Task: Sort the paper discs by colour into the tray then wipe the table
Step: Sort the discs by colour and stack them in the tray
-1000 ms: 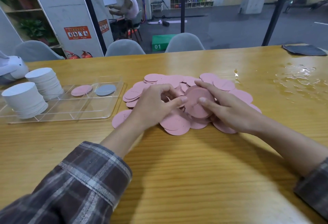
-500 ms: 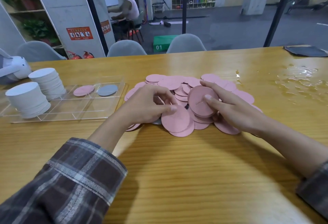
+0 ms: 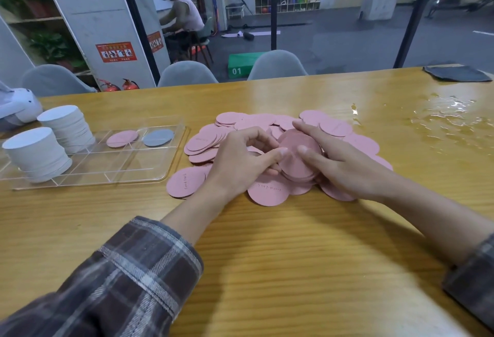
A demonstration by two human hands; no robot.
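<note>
A heap of pink paper discs (image 3: 256, 122) lies spread on the wooden table. My right hand (image 3: 339, 165) grips a small stack of pink discs (image 3: 296, 149), tilted up from the heap. My left hand (image 3: 240, 160) curls beside it, thumb and fingers pinching the stack's left edge. The clear tray (image 3: 120, 173) at the left holds one pink disc (image 3: 122, 139), one grey disc (image 3: 158, 137) and two tall stacks of white discs (image 3: 37, 155).
A puddle of water (image 3: 443, 117) glistens at the right of the table. A dark cloth (image 3: 457, 73) lies at the far right corner. A white object (image 3: 16, 106) sits at the far left. Grey chairs stand behind the table.
My left hand has moved back to the right onto the stack in my right hand. A pink disc at the heap's front left is uncovered again.
</note>
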